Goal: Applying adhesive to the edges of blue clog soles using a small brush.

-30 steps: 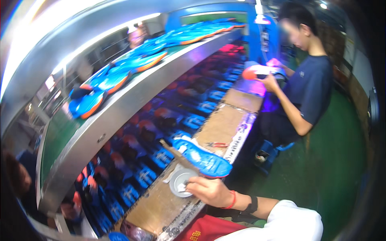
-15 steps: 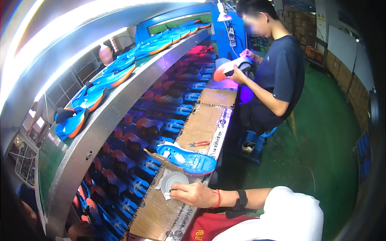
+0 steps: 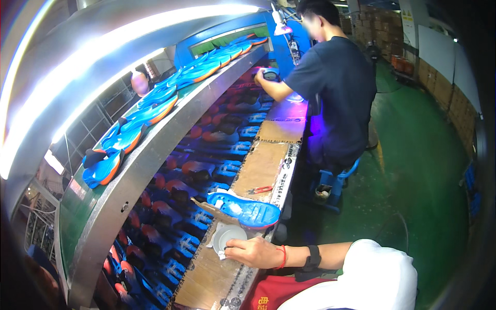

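Note:
At the cardboard-covered ledge, my right hand [image 3: 253,251] reaches in from the lower right, a red string at its wrist. Its fingers are closed in a pinch on a small white wad [image 3: 222,255], beside the rim of a shallow whitish bowl [image 3: 230,235]. The bowl rests on a ragged pale scrap. Just beyond it lies a blue shoe sole [image 3: 248,210] with a reddish lower edge, hollow side up. My left hand is not in view.
Red-handled snips [image 3: 260,189] lie on the cardboard [image 3: 261,163]. Blue-and-orange soles [image 3: 132,137] line a green belt [image 3: 72,201] above; several shoes fill the conveyor below. A co-worker [image 3: 336,93] sits ahead, holding a shoe [image 3: 269,74] near a lamp [image 3: 280,23].
The co-worker has turned left and carried the shoe toward the conveyor. Soles on the upper belt appear shifted slightly. My right hand stays by the bowl.

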Action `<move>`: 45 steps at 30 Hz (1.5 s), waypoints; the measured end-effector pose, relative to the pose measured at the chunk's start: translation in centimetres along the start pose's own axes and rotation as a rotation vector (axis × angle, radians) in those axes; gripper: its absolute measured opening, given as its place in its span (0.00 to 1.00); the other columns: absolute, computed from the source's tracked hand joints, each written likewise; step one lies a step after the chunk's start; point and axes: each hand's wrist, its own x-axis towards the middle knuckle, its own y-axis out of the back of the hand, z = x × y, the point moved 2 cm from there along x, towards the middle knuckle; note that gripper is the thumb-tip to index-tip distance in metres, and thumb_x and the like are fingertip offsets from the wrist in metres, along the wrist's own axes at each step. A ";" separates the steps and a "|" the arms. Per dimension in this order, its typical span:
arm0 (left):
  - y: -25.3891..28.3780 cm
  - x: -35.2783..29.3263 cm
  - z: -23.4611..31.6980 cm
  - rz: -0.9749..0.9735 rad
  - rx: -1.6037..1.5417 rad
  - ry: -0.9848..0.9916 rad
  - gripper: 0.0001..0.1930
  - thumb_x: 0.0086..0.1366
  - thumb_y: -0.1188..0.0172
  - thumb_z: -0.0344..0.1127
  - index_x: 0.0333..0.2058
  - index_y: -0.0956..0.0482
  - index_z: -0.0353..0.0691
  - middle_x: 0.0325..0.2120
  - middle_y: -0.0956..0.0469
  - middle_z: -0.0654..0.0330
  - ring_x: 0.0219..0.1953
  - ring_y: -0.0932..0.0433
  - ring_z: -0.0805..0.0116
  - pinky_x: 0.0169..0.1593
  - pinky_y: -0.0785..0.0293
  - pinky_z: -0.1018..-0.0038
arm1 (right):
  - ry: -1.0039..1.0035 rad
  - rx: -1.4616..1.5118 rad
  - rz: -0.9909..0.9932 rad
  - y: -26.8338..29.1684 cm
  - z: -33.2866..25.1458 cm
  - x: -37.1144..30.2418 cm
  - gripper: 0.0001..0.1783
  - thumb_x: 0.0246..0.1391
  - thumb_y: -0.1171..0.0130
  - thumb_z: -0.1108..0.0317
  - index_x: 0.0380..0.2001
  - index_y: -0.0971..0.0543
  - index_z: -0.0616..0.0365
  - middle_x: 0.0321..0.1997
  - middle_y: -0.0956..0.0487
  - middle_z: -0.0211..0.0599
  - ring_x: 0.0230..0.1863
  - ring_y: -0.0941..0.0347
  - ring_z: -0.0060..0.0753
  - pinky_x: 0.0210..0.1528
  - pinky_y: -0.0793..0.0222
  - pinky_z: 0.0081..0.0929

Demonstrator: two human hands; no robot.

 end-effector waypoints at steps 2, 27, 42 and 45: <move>-0.4 2.1 -0.7 -0.050 -0.024 0.034 0.22 0.65 0.46 0.44 0.50 0.28 0.32 0.51 0.27 0.50 0.51 0.26 0.54 0.54 0.28 0.56 | 0.025 -0.008 -0.008 -0.2 0.1 -0.1 0.10 0.50 0.41 0.70 0.37 0.24 0.56 0.38 0.24 0.34 0.25 0.23 0.37 0.23 0.26 0.28; 7.4 -28.2 0.2 -0.057 0.338 -0.105 0.39 0.57 0.31 0.37 0.63 0.43 0.35 0.59 0.35 0.54 0.59 0.33 0.55 0.61 0.35 0.56 | -0.119 0.062 -0.167 -2.0 0.2 0.6 0.09 0.47 0.35 0.77 0.34 0.21 0.62 0.39 0.21 0.45 0.33 0.22 0.48 0.32 0.26 0.33; -19.0 -20.1 -17.4 -0.411 0.144 0.292 0.26 0.64 0.38 0.33 0.57 0.36 0.30 0.51 0.27 0.53 0.52 0.26 0.64 0.55 0.27 0.67 | -0.188 -0.006 -0.222 -1.9 1.8 0.3 0.08 0.49 0.37 0.77 0.35 0.22 0.61 0.39 0.22 0.44 0.32 0.23 0.46 0.32 0.28 0.34; -19.3 -20.7 -18.8 -0.399 0.264 0.293 0.27 0.64 0.38 0.33 0.57 0.37 0.31 0.51 0.27 0.54 0.52 0.26 0.65 0.54 0.27 0.67 | -0.169 -0.064 -0.232 -2.3 2.3 0.4 0.08 0.49 0.37 0.76 0.34 0.22 0.61 0.39 0.22 0.43 0.31 0.23 0.46 0.31 0.28 0.34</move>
